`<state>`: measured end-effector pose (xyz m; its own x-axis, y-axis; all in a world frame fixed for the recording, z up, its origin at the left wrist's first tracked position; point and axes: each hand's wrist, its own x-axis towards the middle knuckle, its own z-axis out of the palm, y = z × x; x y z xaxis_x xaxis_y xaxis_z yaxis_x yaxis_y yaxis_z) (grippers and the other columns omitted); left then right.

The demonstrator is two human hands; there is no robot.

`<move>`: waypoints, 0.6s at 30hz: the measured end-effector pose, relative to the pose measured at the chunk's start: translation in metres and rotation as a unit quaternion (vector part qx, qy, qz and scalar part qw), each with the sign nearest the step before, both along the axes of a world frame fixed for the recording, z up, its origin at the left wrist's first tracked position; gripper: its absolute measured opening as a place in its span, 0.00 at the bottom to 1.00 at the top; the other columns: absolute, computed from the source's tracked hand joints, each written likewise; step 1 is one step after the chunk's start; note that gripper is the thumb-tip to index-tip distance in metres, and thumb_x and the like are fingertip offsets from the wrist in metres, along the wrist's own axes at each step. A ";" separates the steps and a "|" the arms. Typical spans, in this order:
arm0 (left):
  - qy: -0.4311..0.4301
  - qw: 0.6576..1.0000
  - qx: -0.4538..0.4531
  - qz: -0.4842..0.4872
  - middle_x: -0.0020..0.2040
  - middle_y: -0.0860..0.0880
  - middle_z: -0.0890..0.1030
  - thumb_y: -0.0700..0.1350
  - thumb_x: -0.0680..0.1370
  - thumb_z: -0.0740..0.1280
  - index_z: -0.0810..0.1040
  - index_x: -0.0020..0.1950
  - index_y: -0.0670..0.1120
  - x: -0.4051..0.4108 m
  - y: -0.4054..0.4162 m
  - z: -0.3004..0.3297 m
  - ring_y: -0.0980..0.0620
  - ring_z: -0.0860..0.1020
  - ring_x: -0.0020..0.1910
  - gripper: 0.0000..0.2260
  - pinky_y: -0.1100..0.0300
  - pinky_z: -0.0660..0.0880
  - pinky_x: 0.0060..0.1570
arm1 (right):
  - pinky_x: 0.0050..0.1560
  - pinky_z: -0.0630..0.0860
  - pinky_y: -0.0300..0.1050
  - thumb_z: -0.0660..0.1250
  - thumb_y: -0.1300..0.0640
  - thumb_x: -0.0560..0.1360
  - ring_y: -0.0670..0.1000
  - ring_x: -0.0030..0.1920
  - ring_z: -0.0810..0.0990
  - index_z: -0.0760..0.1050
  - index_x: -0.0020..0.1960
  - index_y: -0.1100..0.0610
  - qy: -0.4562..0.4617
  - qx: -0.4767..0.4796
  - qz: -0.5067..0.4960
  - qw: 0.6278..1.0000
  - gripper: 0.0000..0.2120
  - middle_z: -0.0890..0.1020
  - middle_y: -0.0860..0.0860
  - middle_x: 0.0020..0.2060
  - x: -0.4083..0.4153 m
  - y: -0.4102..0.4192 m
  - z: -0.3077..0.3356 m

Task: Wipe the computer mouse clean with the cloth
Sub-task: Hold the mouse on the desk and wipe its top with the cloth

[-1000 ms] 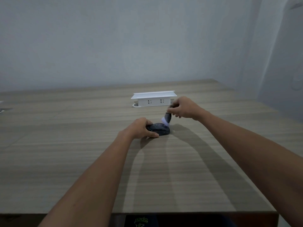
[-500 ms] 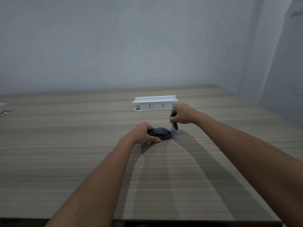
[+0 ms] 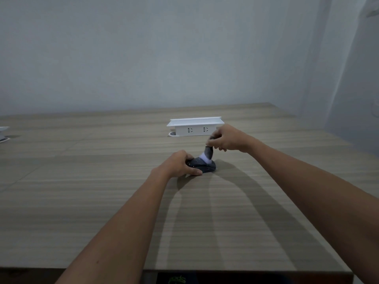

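Observation:
A dark computer mouse [image 3: 206, 166] lies on the wooden table [image 3: 102, 201] at mid-distance. My left hand [image 3: 180, 163] grips its left side and holds it down. My right hand [image 3: 225, 139] hovers just above and to the right, pinching a small brush [image 3: 208, 154] with a dark handle and whitish bristles. The bristle tip touches the top of the mouse. No cloth shows anywhere in view.
A white power-socket box [image 3: 194, 127] stands on the table just behind the hands. A white object [image 3: 3, 133] is cut off by the left edge. A grey wall closes the back, and the table's front edge runs along the bottom.
My right hand lifted the brush from the table at the mouse's right side and brought its bristles onto the top of the mouse. My left hand stayed on the mouse.

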<state>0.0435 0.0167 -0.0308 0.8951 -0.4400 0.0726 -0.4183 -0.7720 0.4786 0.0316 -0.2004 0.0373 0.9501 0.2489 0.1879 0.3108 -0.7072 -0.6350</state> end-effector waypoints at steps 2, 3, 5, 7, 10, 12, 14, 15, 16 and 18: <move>-0.001 1.000 -0.002 0.001 0.43 0.50 0.84 0.58 0.70 0.76 0.84 0.56 0.47 -0.001 -0.001 0.000 0.55 0.77 0.40 0.20 0.60 0.70 0.37 | 0.27 0.71 0.38 0.71 0.60 0.73 0.50 0.29 0.75 0.83 0.40 0.60 0.000 -0.073 -0.016 0.997 0.06 0.79 0.53 0.29 0.000 -0.002 0.001; -0.001 1.000 -0.002 0.002 0.44 0.49 0.84 0.58 0.70 0.76 0.84 0.55 0.47 -0.001 -0.001 0.000 0.54 0.78 0.40 0.20 0.60 0.70 0.37 | 0.27 0.71 0.39 0.71 0.59 0.73 0.51 0.30 0.76 0.83 0.39 0.60 -0.005 -0.087 -0.024 0.996 0.06 0.80 0.54 0.30 0.001 -0.003 0.002; -0.001 1.000 -0.002 0.005 0.44 0.48 0.84 0.58 0.70 0.76 0.84 0.54 0.47 0.000 0.000 -0.001 0.52 0.78 0.41 0.19 0.59 0.72 0.38 | 0.28 0.72 0.38 0.71 0.59 0.74 0.48 0.30 0.75 0.84 0.42 0.63 0.003 -0.034 -0.015 0.999 0.07 0.80 0.54 0.32 0.001 -0.003 0.003; 0.000 1.000 -0.004 0.007 0.44 0.48 0.85 0.58 0.70 0.76 0.84 0.53 0.47 -0.001 0.000 -0.001 0.50 0.79 0.42 0.19 0.58 0.73 0.40 | 0.28 0.71 0.37 0.71 0.58 0.74 0.46 0.29 0.75 0.84 0.44 0.64 0.004 0.005 0.006 1.000 0.08 0.79 0.53 0.31 -0.002 -0.001 0.004; 0.002 1.000 -0.009 0.010 0.44 0.49 0.84 0.57 0.70 0.77 0.84 0.54 0.47 -0.001 -0.002 -0.001 0.52 0.79 0.42 0.19 0.60 0.72 0.38 | 0.30 0.74 0.42 0.70 0.59 0.74 0.49 0.30 0.76 0.85 0.43 0.62 -0.008 -0.088 -0.008 0.996 0.07 0.82 0.55 0.31 -0.002 -0.002 0.002; 0.004 1.000 -0.006 0.015 0.43 0.50 0.83 0.57 0.70 0.77 0.84 0.54 0.47 -0.002 -0.004 0.000 0.54 0.78 0.41 0.19 0.61 0.70 0.37 | 0.32 0.74 0.43 0.70 0.59 0.73 0.50 0.31 0.76 0.85 0.43 0.62 -0.019 -0.112 -0.020 0.993 0.07 0.83 0.56 0.32 -0.003 -0.003 0.003; 0.003 1.000 -0.004 0.022 0.40 0.51 0.82 0.58 0.69 0.77 0.84 0.53 0.46 -0.002 -0.005 0.000 0.54 0.77 0.38 0.19 0.60 0.68 0.35 | 0.29 0.73 0.40 0.71 0.58 0.74 0.48 0.30 0.76 0.84 0.44 0.62 -0.008 -0.047 0.002 0.999 0.08 0.81 0.53 0.31 -0.006 -0.002 0.003; 0.003 1.000 -0.002 0.025 0.39 0.51 0.82 0.58 0.69 0.77 0.84 0.52 0.46 -0.002 -0.005 0.001 0.55 0.76 0.37 0.19 0.60 0.68 0.34 | 0.29 0.73 0.39 0.71 0.57 0.75 0.47 0.30 0.75 0.84 0.44 0.63 -0.008 -0.019 0.015 1.000 0.08 0.80 0.52 0.31 -0.008 -0.001 0.003; 0.002 1.000 0.000 0.028 0.39 0.52 0.81 0.58 0.69 0.77 0.84 0.52 0.46 -0.002 -0.005 0.001 0.55 0.76 0.36 0.19 0.61 0.67 0.34 | 0.28 0.73 0.38 0.71 0.57 0.75 0.46 0.29 0.76 0.84 0.45 0.63 -0.008 -0.010 0.024 1.000 0.08 0.80 0.52 0.31 -0.009 0.000 0.003; 0.001 1.000 0.001 0.031 0.37 0.53 0.80 0.57 0.69 0.77 0.84 0.51 0.46 -0.003 -0.007 0.002 0.56 0.75 0.35 0.19 0.61 0.66 0.33 | 0.29 0.73 0.39 0.70 0.58 0.75 0.46 0.28 0.76 0.84 0.44 0.62 -0.009 -0.054 0.017 0.998 0.08 0.80 0.52 0.30 -0.008 -0.003 0.001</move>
<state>0.0405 0.0098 -0.0291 0.9205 -0.3846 0.0694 -0.3690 -0.7969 0.4783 0.0241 -0.2034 0.0387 0.9374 0.3006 0.1757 0.3468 -0.7606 -0.5489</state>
